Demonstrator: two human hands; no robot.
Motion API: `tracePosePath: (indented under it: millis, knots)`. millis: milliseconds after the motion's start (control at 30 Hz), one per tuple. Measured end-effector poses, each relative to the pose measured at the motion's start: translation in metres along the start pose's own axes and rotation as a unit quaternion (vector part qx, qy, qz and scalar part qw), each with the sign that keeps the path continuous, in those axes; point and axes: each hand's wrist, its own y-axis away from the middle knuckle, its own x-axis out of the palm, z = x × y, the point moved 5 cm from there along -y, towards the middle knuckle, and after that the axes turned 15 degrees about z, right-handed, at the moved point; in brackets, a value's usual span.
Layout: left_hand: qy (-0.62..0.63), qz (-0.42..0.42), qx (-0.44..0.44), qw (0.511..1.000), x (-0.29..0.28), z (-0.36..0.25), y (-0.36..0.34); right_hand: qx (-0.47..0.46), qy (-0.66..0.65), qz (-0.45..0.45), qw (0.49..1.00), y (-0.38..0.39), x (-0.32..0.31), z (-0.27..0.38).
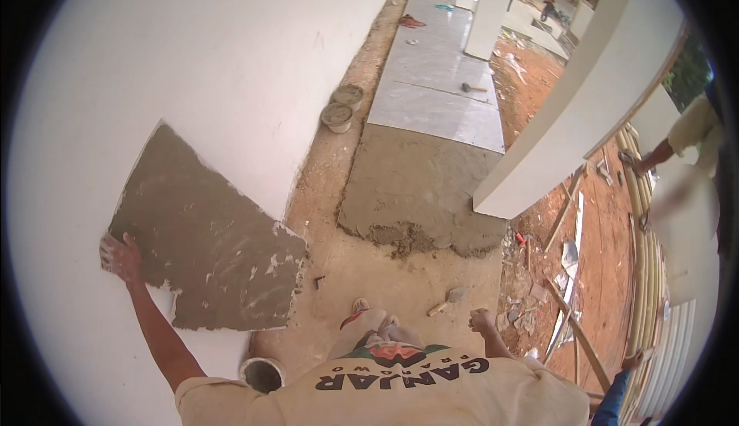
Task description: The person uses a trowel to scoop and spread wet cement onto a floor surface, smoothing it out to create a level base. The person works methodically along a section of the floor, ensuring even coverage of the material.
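My left hand (122, 258) lies against the white wall (208, 33) at the left edge of a grey mortar patch (223, 249), its fingers spread. The patch has a ragged outline and smeared, whitish marks. Over the bare floor, my right hand (483, 321) hangs with its fingers curled in, and nothing shows in it. Beside that hand, a small trowel (449, 300) with a light handle rests on the floor. In front of me spreads a bed of wet mortar (423, 176) with a crumbly near edge.
Large grey tiles (431, 64) run beyond the mortar, with a mallet (473, 87) on them. Two mortar buckets (338, 116) stand along the wall. A white pillar (570, 110) rises at right, near planks (579, 332) and rubble. Another person's leg (659, 154) shows far right. An open bucket (262, 374) is close by.
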Motion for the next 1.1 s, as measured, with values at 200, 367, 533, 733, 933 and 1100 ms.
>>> tracePosePath:
  millis: [200, 367, 533, 733, 933, 1100]
  knots:
    - [0.026, -0.031, 0.026, 0.999, 0.016, -0.008, -0.013, 0.075, 0.11, 0.006, 0.991, 0.033, 0.01, -0.07]
    - [0.013, -0.016, 0.055, 0.998, 0.01, -0.003, -0.023, 0.015, 0.092, -0.079, 0.993, 0.056, 0.056, -0.046]
    - [0.032, 0.019, 0.088, 0.995, -0.002, -0.01, -0.03, -0.095, 0.194, -0.153, 0.964, 0.048, 0.133, 0.032]
    - [0.008, 0.036, 0.124, 0.992, -0.005, 0.018, -0.03, -0.23, 0.184, -0.023, 0.955, 0.055, 0.279, 0.17]
    - [0.075, 0.076, 0.185, 0.977, -0.034, 0.014, -0.024, -0.379, 0.2, 0.09, 0.899, 0.126, 0.413, 0.299]
    - [0.22, 0.137, 0.268, 0.928, -0.033, 0.032, -0.03, -0.501, 0.221, 0.146, 0.824, 0.198, 0.484, 0.355]
